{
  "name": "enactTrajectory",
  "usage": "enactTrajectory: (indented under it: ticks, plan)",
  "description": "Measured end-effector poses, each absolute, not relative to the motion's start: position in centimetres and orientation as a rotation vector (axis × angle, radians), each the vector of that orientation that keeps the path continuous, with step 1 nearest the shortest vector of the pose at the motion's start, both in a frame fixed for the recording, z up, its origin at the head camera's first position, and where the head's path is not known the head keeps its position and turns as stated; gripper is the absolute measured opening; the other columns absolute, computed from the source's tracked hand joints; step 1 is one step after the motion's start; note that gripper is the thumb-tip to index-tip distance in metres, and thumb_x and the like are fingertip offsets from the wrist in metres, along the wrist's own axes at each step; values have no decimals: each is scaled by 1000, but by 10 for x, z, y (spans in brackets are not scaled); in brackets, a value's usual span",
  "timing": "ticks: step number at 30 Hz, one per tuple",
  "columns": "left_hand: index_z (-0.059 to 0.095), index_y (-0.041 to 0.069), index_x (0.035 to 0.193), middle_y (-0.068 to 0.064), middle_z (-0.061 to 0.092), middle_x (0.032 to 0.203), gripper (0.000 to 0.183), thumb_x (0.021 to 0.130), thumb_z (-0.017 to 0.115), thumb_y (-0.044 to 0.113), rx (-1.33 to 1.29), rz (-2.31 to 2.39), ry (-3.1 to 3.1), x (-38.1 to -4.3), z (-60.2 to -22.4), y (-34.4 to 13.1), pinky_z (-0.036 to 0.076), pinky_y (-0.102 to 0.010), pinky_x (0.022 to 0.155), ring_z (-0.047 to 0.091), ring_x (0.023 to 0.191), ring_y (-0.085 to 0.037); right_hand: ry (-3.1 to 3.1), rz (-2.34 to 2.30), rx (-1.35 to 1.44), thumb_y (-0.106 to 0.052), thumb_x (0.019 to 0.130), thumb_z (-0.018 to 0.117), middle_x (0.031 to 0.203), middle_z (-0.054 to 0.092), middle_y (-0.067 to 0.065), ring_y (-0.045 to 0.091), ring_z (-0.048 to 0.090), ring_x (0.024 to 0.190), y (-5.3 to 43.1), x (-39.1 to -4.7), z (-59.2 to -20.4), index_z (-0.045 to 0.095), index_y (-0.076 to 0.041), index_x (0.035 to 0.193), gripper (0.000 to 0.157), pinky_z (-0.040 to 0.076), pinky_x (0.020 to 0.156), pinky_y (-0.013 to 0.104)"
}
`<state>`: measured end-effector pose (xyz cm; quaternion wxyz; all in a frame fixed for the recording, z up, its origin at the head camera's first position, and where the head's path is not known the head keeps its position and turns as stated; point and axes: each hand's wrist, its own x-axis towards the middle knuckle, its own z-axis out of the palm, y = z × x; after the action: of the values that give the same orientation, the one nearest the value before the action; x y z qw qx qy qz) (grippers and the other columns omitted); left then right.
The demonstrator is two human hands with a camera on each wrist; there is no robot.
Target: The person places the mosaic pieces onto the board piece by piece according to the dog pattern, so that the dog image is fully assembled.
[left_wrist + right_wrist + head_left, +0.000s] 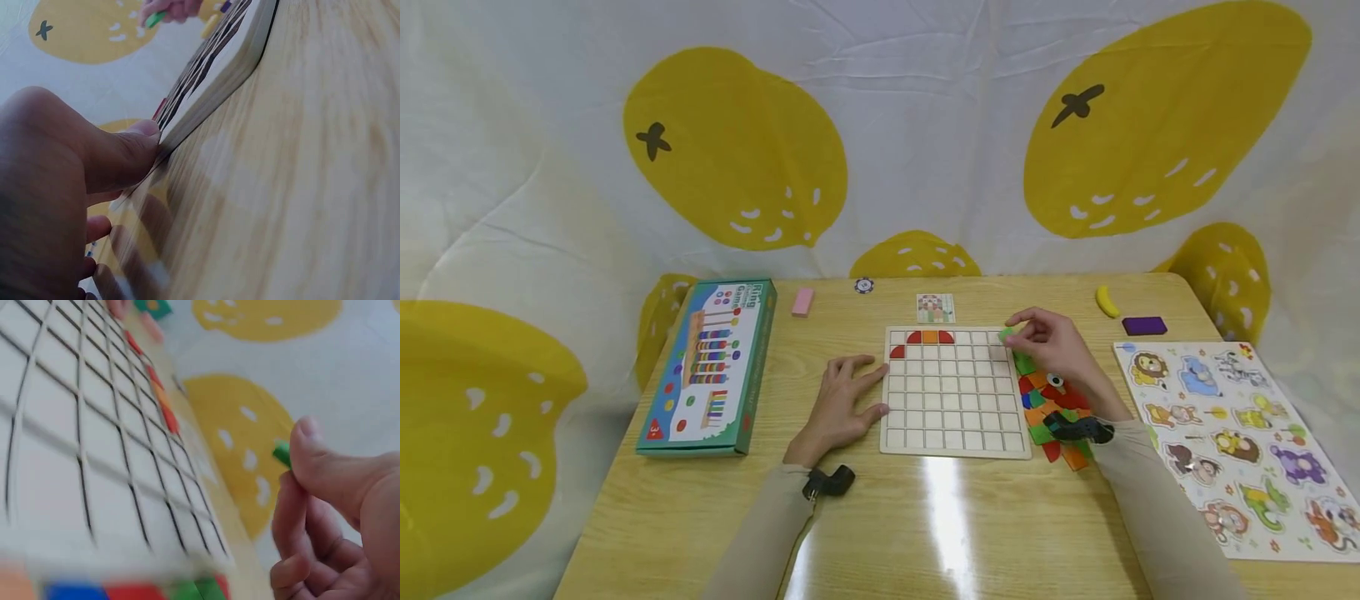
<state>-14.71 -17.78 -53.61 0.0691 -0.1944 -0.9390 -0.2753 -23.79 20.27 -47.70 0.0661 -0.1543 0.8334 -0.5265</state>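
Game box (707, 367) at left; left hand (842, 404) fingers apart, thumb tip touching left edge of grid board (951, 384); red pieces (897, 352) and orange piece (930, 337) in board's far left part; picture card (935, 308) beyond far edge; right hand (1052, 346) pinching green piece (1006, 334) above far right corner; loose coloured pieces (1036, 398) heaped along right edge; animal puzzle (1236, 471) farthest right.

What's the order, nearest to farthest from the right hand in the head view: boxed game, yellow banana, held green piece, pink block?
1. Green piece: pinched in the right hand.
2. Yellow banana: to its right.
3. Pink block: to the left.
4. Boxed game: farthest left.
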Motion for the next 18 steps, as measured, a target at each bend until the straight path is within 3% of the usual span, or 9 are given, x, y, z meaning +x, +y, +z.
enactTrajectory:
  ticks: [5, 10, 18]
  plan:
    - [55, 24, 143, -7, 45, 137, 61, 87, 71, 44, -575, -823, -2810, -147, -537, -178, 30, -51, 102, 32, 125, -28, 2459, -1626, -537, -26, 82, 81, 91, 73, 10, 26, 71, 79, 137, -242, -490, 67, -10, 113, 38, 55, 68, 33]
    - [55, 24, 143, -4, 44, 118, 62, 87, 70, 47, -573, -790, -2811, -147, -537, -178, 28, -41, 91, 33, 106, -23, 2502, -1504, -664, -26, 78, 84, 84, 74, -1, 13, 70, 74, 81, -238, -502, 71, -13, 106, 33, 53, 70, 29]
    - [54, 23, 143, 3, 43, 97, 64, 86, 71, 46, -577, -787, -2832, -147, -535, -178, 26, -32, 78, 32, 86, -17, 2709, -1205, -792, -36, 69, 90, 71, 66, -12, 5, 61, 62, 46, -228, -504, 74, -18, 96, 36, 46, 64, 30]
